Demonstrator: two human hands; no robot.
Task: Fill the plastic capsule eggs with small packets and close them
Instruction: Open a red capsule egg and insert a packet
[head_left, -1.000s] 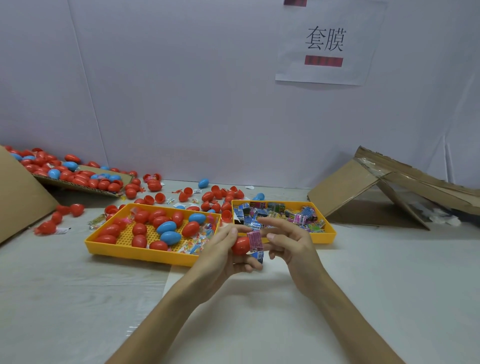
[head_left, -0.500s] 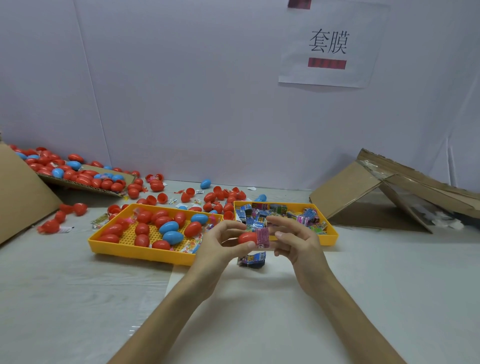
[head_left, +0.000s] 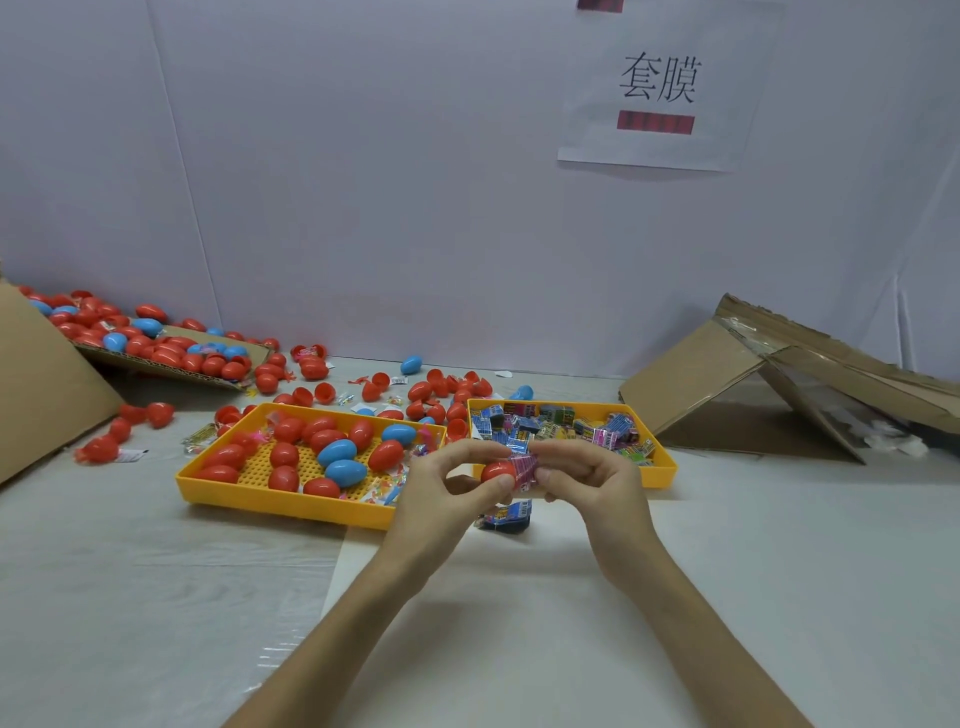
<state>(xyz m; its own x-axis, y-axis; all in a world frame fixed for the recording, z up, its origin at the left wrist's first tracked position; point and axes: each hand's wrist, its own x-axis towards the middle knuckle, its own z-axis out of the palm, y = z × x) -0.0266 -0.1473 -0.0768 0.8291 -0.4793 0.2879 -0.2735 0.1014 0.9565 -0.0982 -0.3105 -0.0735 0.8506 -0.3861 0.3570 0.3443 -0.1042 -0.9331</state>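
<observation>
Centrally, the left hand (head_left: 441, 493) pinches a red capsule egg (head_left: 497, 472) between thumb and fingertips. The right hand (head_left: 597, 483) curls round a pink packet (head_left: 524, 467) held against the egg's right end; how far it sits inside cannot be told. Both hover over the table (head_left: 779, 571), the egg tray (head_left: 280, 501) at 9 o'clock, the packet tray (head_left: 662, 475) at 3 o'clock. Bare tabletop spreads toward 6 o'clock. A blue packet (head_left: 511, 514) lies beneath the hands, partly hidden. Folded cardboard (head_left: 691, 384) at 2 o'clock is cut off by the frame edge.
</observation>
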